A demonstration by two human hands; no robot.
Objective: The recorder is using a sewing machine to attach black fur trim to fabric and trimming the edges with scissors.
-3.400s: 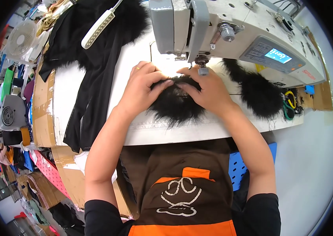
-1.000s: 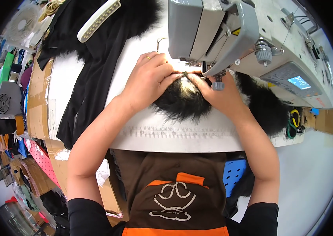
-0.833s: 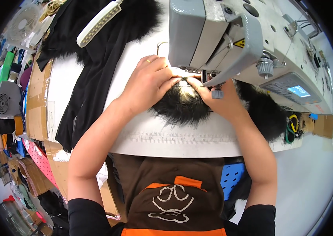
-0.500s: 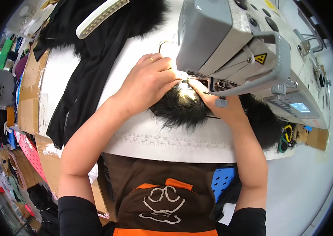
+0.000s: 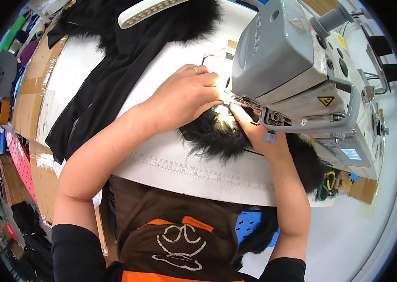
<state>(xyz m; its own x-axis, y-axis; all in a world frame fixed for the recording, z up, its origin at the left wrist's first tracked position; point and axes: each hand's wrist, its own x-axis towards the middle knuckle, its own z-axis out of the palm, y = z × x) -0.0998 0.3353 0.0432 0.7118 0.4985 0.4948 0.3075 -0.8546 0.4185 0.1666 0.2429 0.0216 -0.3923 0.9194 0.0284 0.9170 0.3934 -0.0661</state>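
Observation:
A piece of black fur fabric [image 5: 217, 138] lies under the head of a grey and white sewing machine [image 5: 273, 56], brightly lit around the needle area. My left hand [image 5: 186, 96], with a ring on one finger, is closed on the fabric's edge just left of the presser foot; its fingertips are partly lost in the glare. From the near right, my right hand [image 5: 259, 136] grips the same piece, thumb on the fur close to the foot. Some of its fingers are hidden beneath the fabric and behind the machine's guard.
A black garment [image 5: 109, 80] with fur trim spreads over the table's left and far side, under a white lamp strip [image 5: 151, 11]. Printed ruler marks run along the white table [image 5: 161, 171]. Yellow-and-green-handled scissors [image 5: 327, 185] lie at the right, below the machine's screen [image 5: 351, 154].
The whole view has tilted and shifted, so the machine sits lower and further right. Both hands keep their hold on the fur fabric beside the presser foot.

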